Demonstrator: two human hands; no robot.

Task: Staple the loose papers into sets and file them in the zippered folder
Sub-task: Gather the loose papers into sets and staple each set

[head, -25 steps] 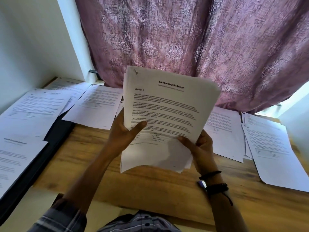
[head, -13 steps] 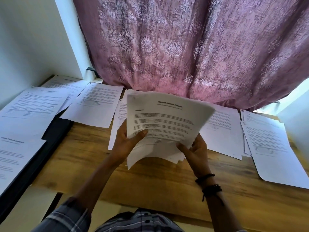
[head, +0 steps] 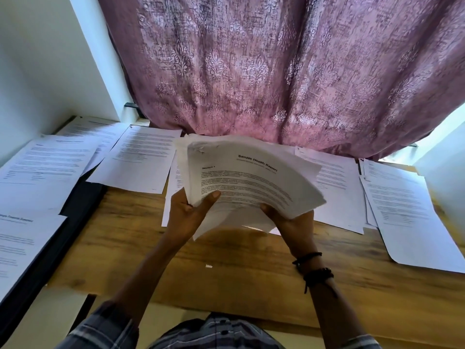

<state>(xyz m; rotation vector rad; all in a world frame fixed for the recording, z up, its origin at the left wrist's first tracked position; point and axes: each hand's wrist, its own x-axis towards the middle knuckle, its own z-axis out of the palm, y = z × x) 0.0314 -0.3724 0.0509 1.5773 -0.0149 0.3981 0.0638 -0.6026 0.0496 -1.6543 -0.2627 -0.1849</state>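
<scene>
At centre frame, the left hand (head: 187,212) and right hand (head: 293,220) each grip a lower corner of a thick stapled stack of white printed papers (head: 251,180), thumbs on top, above the wooden table (head: 226,273).

A single wide-angle view from the person's head looks forward and steeply down across the wooden worktop (head: 226,263). Nearest the lens, at mid-frame, are the left hand (head: 186,214) and right hand (head: 295,224) holding a sheaf of papers (head: 251,182). A pink curtain (head: 276,71) at the worktop's far edge fills the top of the frame, and a white wall (head: 37,59) closes the left.
</scene>
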